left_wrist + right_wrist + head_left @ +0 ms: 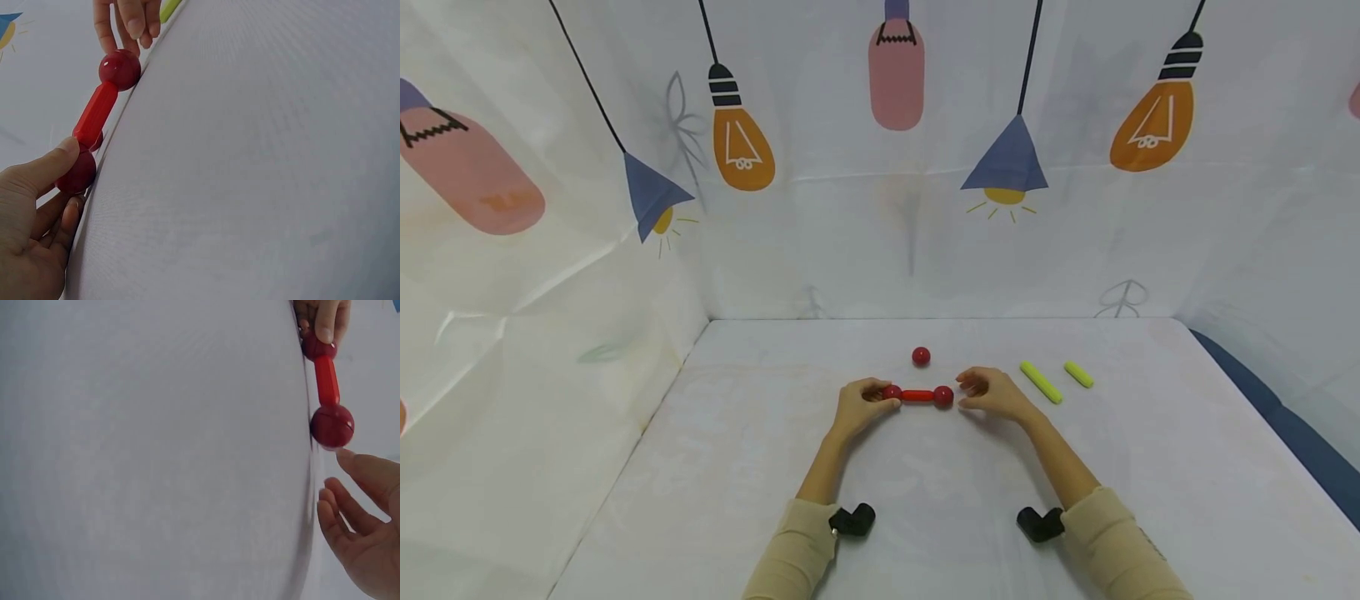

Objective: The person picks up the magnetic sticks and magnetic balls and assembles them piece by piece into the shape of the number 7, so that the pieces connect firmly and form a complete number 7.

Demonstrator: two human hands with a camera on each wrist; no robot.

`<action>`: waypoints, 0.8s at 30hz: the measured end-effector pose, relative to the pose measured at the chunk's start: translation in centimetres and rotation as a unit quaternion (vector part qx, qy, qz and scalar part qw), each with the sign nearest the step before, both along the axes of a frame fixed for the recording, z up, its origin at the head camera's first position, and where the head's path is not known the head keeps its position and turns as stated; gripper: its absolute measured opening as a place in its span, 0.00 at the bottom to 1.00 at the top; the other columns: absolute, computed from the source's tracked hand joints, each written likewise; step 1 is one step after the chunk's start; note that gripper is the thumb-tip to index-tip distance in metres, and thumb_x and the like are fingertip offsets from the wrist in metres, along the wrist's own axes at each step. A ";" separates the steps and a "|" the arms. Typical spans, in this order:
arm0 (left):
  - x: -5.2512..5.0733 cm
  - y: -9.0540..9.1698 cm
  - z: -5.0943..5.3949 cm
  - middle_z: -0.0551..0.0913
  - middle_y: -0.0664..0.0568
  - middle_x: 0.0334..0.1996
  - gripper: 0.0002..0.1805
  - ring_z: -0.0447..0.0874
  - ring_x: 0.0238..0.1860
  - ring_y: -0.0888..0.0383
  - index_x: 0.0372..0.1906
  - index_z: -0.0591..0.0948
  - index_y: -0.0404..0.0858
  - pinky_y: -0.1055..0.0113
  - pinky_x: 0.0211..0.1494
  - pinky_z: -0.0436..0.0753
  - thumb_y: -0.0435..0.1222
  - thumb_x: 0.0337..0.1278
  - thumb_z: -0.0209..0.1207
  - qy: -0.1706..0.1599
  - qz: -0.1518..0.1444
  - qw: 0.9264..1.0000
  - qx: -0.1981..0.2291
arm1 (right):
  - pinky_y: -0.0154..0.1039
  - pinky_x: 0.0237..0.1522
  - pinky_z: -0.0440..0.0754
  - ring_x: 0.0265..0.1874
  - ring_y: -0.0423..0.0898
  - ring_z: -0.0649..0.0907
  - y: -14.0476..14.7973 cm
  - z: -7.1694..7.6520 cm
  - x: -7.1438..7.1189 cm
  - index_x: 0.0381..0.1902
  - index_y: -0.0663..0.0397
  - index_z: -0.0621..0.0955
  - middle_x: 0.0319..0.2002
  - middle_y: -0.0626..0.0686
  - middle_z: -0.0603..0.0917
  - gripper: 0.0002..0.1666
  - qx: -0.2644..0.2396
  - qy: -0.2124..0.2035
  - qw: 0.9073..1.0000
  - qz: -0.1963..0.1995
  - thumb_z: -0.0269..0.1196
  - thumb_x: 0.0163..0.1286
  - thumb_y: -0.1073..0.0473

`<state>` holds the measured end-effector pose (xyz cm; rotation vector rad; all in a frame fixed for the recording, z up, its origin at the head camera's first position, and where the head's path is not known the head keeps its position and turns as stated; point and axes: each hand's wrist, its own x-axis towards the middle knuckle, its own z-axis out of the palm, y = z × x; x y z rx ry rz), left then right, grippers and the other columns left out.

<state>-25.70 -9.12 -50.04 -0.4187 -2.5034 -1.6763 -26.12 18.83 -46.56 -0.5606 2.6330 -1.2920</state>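
Observation:
A bright red rod (pixel 917 396) joins two dark red balls, one at each end, low over the white table. My left hand (pixel 856 408) pinches the left ball (pixel 77 172) between thumb and fingers. Beside the right ball (pixel 943 397) is my right hand (pixel 996 394), its fingers spread and relaxed with nothing between them. In the right wrist view the thumb tip of that hand (pixel 369 528) lies very near the ball's underside (pixel 332 426); whether it touches cannot be told.
A loose dark red ball (pixel 921 357) lies behind the joined piece. To the right are a longer yellow-green rod (pixel 1041 382) and a shorter one (pixel 1078 374). The white table (pixel 737 458) ends at a patterned sheet (pixel 850 250) behind.

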 end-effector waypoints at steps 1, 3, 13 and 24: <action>0.0 0.0 0.0 0.85 0.45 0.34 0.17 0.78 0.30 0.60 0.41 0.85 0.33 0.72 0.35 0.77 0.36 0.44 0.71 0.001 -0.001 1.000 0.000 | 0.45 0.45 0.79 0.42 0.53 0.81 0.4 0.1 0.0 0.50 0.66 0.77 0.44 0.61 0.82 0.23 -0.003 0.004 1.000 0.000 0.67 0.58 0.63; 0.0 0.0 0.0 0.85 0.44 0.34 0.17 0.78 0.30 0.60 0.41 0.85 0.32 0.72 0.35 0.77 0.35 0.44 0.71 0.002 -0.002 1.000 0.002 | 0.46 0.45 0.79 0.42 0.54 0.81 1.1 0.3 0.1 0.49 0.68 0.77 0.43 0.62 0.82 0.22 -0.009 0.014 1.000 -0.011 0.66 0.59 0.64; 0.0 0.0 -0.1 0.85 0.45 0.34 0.17 0.78 0.30 0.60 0.41 0.85 0.33 0.73 0.35 0.77 0.36 0.44 0.71 -0.003 0.003 1.000 -0.005 | 0.47 0.45 0.78 0.43 0.57 0.80 5.2 1.1 0.5 0.50 0.71 0.76 0.45 0.67 0.81 0.21 0.010 0.061 0.994 -0.095 0.64 0.63 0.63; 0.0 0.1 -0.1 0.85 0.45 0.36 0.18 0.79 0.32 0.58 0.42 0.84 0.33 0.71 0.37 0.78 0.37 0.44 0.71 -0.019 0.006 1.000 -0.001 | 0.43 0.39 0.80 0.39 0.61 0.81 8.2 1.0 0.7 0.46 0.73 0.78 0.42 0.69 0.81 0.17 0.027 0.120 0.977 -0.176 0.63 0.61 0.66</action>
